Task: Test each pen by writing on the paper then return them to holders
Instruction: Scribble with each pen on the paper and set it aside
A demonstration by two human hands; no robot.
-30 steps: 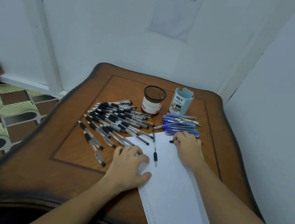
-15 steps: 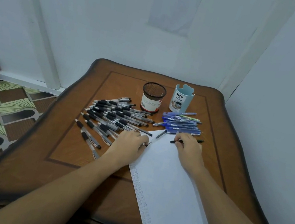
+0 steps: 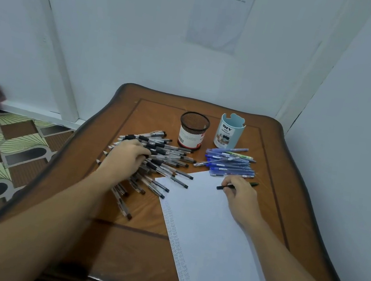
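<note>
Left grip (image 3: pixel 127 157) lies over the heap of black pens (image 3: pixel 168 162) on the left half of the worktop (image 3: pixel 133 242), fingers bent down among the barrels; whether they have closed on one I cannot tell. Near the far edge stand the black mesh holder (image 3: pixel 193 129) and, just right of it but apart, the pale blue holder (image 3: pixel 230 133). Blue pens (image 3: pixel 229 163) lie bunched in front of the pale blue holder. Right grip (image 3: pixel 241 196) pinches a dark pen (image 3: pixel 252 184) at the far corner of the paper (image 3: pixel 208 230), which slants down to the near edge.
</note>
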